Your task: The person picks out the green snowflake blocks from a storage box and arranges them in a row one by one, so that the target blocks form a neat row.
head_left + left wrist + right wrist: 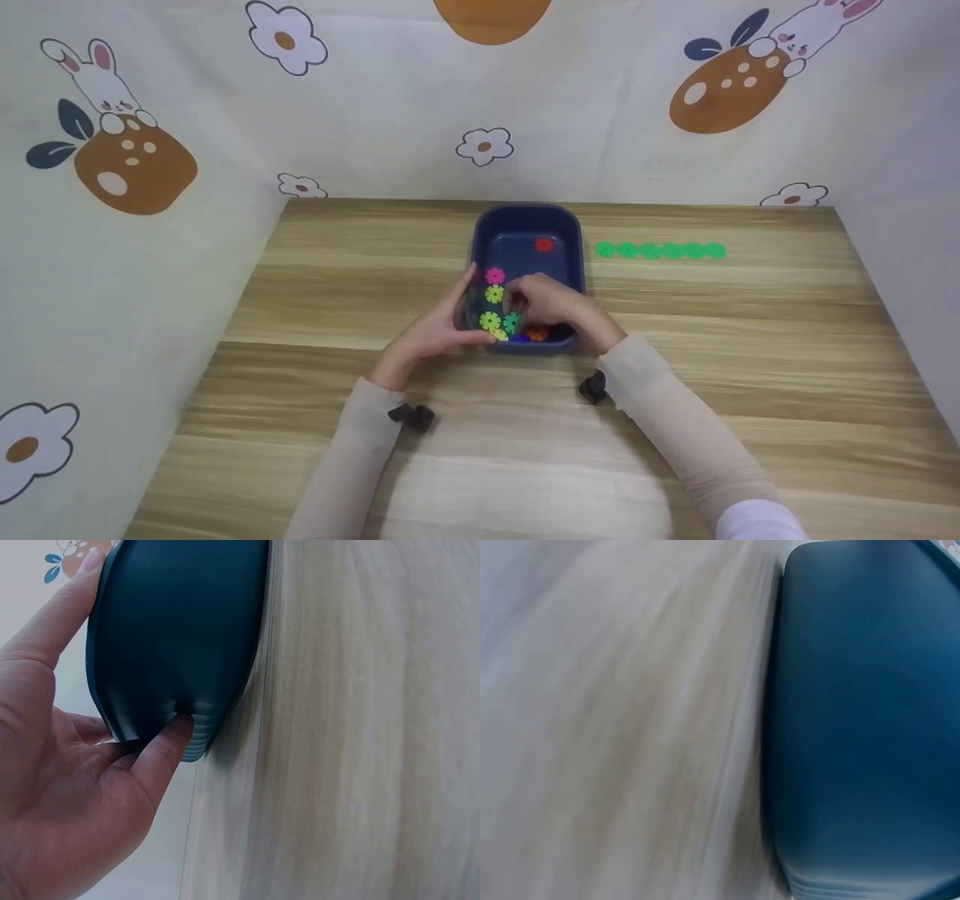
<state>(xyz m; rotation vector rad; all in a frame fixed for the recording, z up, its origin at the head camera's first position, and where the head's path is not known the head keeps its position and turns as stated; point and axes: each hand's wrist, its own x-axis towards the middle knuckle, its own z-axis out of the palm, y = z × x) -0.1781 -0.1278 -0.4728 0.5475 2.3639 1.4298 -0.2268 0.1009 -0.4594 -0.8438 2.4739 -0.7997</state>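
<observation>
A dark blue plastic bin (pixel 528 217) holds several flower-shaped discs. My left hand (pixel 435 322) grips its near left corner, with one digit along the left side and another at the front wall; the left wrist view shows this hand (pixel 75 772) against the bin's outside (pixel 180 630). Inside the bin, my right hand (pixel 546 298) reaches down with bent fingers beside a green disc (pixel 512 323). Whether the fingertips pinch it cannot be made out. Only the bin's outer wall (pixel 870 712) shows in the right wrist view, not the hand.
Right of the bin lies a straight row of several green discs (pixel 661 251) on the wooden table (pixel 360 247). Inside the bin are a red disc (pixel 544 245), a pink disc (pixel 495 276), yellow discs (pixel 490 320) and an orange disc (pixel 537 334). Patterned cloth (pixel 390 97) stands behind.
</observation>
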